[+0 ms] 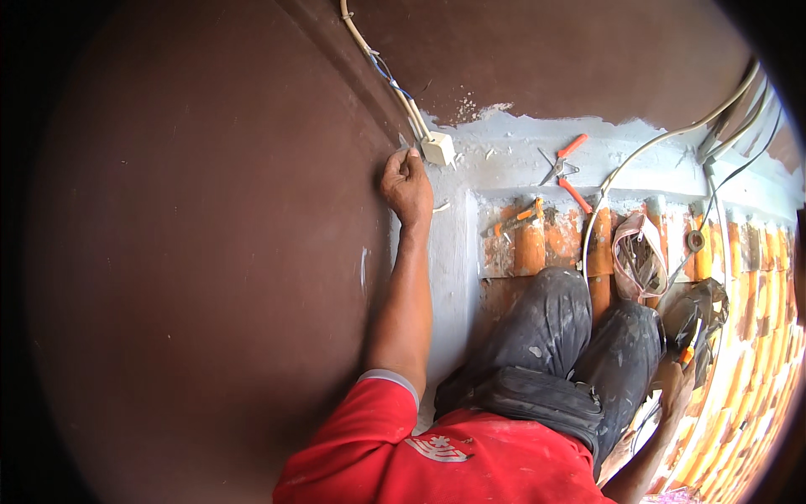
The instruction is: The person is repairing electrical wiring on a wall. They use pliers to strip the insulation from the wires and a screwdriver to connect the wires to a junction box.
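Note:
My left hand point(407, 186) is closed in a pinch beside a small white square box point(437, 149), against the brown wall. Whatever its fingertips hold is too small to make out. Two pale cables point(410, 109) run down the wall to the box, with blue and dark wires showing higher up. My right hand point(674, 385), low at the right, is closed round an orange-handled tool point(688, 354) with a pale, thin upper end; its kind is unclear. Just above that hand lies a crumpled black bag point(698, 314).
Red-handled pliers point(567, 170) lie spread on the grey ledge point(512, 172). An orange-and-dark tool point(518, 217) rests on the roof tiles point(530, 252). Near my knees are an unzipped pink pouch point(640, 257) and a black tape roll point(695, 241). A long pale cable point(642, 157) curves across the right.

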{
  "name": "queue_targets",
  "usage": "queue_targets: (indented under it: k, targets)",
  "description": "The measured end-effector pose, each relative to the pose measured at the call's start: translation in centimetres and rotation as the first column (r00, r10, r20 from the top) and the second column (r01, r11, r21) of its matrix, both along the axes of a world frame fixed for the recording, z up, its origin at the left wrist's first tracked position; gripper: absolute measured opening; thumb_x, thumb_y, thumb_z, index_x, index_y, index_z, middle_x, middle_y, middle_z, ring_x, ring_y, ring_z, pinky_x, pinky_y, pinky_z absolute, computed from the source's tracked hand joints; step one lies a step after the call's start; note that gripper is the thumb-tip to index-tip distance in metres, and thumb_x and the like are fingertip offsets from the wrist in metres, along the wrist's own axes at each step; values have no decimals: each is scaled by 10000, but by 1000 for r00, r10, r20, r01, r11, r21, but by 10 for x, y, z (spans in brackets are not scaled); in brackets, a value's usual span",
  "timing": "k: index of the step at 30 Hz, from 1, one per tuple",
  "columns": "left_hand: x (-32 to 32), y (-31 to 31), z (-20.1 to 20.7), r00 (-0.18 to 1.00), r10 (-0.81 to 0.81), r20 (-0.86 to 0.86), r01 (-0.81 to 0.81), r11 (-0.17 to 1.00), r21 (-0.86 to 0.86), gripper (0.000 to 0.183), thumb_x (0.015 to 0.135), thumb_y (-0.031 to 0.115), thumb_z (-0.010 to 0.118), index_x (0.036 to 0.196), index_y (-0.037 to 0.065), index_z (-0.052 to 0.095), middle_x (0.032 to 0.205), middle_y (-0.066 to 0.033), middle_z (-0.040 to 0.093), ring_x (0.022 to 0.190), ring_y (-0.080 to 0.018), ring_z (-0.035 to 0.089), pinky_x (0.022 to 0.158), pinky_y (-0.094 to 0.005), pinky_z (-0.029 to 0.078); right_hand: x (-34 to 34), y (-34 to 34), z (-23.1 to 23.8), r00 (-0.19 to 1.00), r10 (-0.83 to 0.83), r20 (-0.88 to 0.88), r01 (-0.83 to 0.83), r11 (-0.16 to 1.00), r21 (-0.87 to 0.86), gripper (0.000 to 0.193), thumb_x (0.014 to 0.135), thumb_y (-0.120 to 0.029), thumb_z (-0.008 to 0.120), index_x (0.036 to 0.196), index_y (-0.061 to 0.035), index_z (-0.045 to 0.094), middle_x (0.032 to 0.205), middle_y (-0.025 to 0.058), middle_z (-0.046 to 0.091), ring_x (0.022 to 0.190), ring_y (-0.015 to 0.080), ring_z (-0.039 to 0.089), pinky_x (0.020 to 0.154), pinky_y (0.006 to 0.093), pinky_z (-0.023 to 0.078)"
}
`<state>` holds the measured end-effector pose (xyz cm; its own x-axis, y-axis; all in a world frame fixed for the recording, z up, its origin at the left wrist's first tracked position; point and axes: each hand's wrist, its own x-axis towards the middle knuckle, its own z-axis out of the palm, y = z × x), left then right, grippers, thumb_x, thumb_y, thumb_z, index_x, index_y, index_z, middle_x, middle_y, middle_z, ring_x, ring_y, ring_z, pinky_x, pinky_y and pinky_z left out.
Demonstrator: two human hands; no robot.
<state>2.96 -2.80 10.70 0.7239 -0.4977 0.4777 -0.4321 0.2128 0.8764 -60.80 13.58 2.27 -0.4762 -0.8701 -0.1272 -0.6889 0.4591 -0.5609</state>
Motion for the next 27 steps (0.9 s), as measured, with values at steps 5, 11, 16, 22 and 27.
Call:
queue_targets:
  k: [5, 11, 16, 22, 27]
  targets:
    - [-16, 39, -21, 991, -79, -106, 78, 997, -14, 192, 1082, 148, 677, 1079, -38, 726, 944, -78, 740, 838, -154, 699, 790, -311, 578, -5, 39, -24, 1000, 2, -7, -3, 978, -210, 524, 1000, -207, 537, 1472, 20, 520, 1279, 336, 636, 1124, 489, 638, 983, 541, 487]
    - [-44, 61, -34, 984, -149, -100, 157, 985, 77, 100, 1051, 56, 696, 1107, -19, 730, 1005, -53, 750, 920, -124, 703, 828, -298, 576, 4, 44, -26, 981, 88, -174, -137, 946, -294, 480, 1029, -211, 609, 1449, 10, 538, 1285, 278, 637, 1161, 454, 631, 1020, 524, 489]
    - [-105, 66, -48, 928, -357, -105, 366, 927, 84, 106, 1042, 44, 712, 1096, -47, 713, 1001, -59, 735, 904, -118, 678, 829, -270, 563, 14, 3, -5, 941, 121, -316, -228, 916, -330, 428, 936, -146, 727, 1322, -5, 607, 1169, 255, 646, 1104, 456, 628, 954, 532, 499]
    - [-154, 78, -62, 883, -465, -65, 466, 851, 242, 200, 1048, 137, 725, 1110, -53, 728, 1025, -96, 752, 887, -162, 717, 809, -302, 596, -31, -34, -50, 888, 115, -445, -226, 952, -206, 478, 871, -248, 794, 1266, -39, 625, 1198, 195, 635, 1148, 404, 623, 997, 523, 500]
    - [-160, 82, -80, 835, -550, -6, 529, 800, 284, 203, 1051, 139, 720, 1110, -54, 740, 1064, -104, 754, 915, -177, 726, 825, -317, 606, -15, -44, -58, 866, 206, -456, -270, 960, -78, 448, 919, -278, 791, 1260, -46, 616, 1210, 192, 633, 1194, 398, 607, 997, 530, 495]
